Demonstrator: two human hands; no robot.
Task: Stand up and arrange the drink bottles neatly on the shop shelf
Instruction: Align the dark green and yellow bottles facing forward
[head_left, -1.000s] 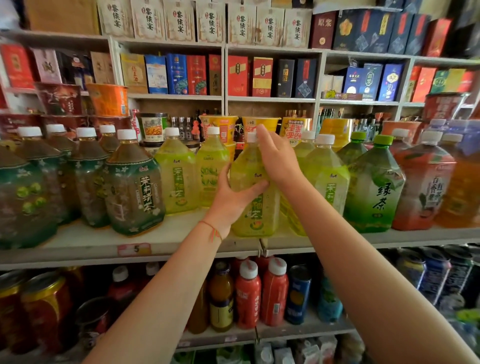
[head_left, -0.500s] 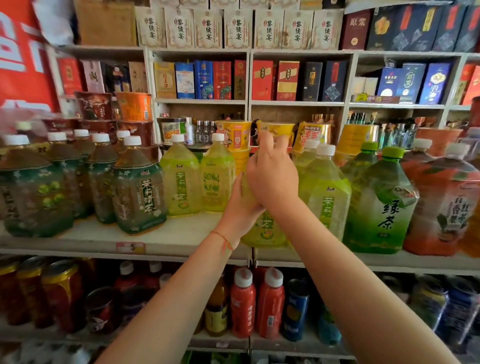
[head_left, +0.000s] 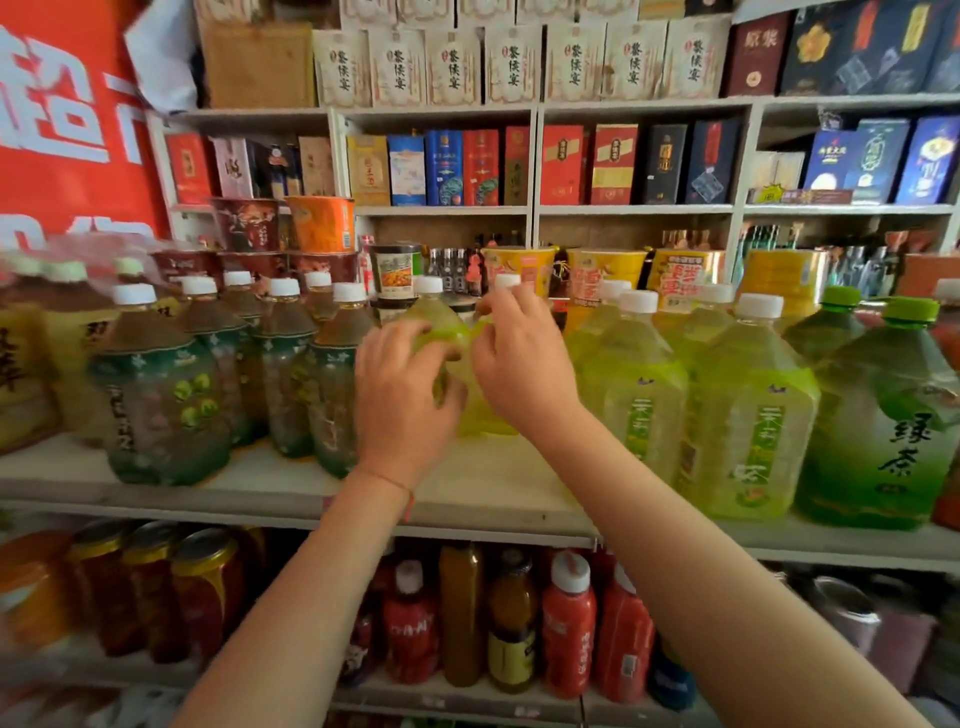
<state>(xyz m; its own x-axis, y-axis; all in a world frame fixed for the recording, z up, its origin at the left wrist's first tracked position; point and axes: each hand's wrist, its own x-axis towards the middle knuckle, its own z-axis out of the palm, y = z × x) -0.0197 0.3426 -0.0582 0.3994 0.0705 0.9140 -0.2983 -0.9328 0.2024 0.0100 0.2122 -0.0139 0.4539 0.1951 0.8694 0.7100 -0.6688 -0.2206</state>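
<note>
we are lining up the yellow bottles. our left hand and right hand curl round them; next, push them straight.

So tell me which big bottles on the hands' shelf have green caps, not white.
The two dark green tea bottles at the shelf's far right; every other cap in view on that shelf is white.

Counts, middle shelf: four dark green-labelled brown tea bottles, white caps in front row (more behind, blurred); two tall yellow-green tea bottles, white caps up front; two green-capped green tea bottles; two hands.
</note>
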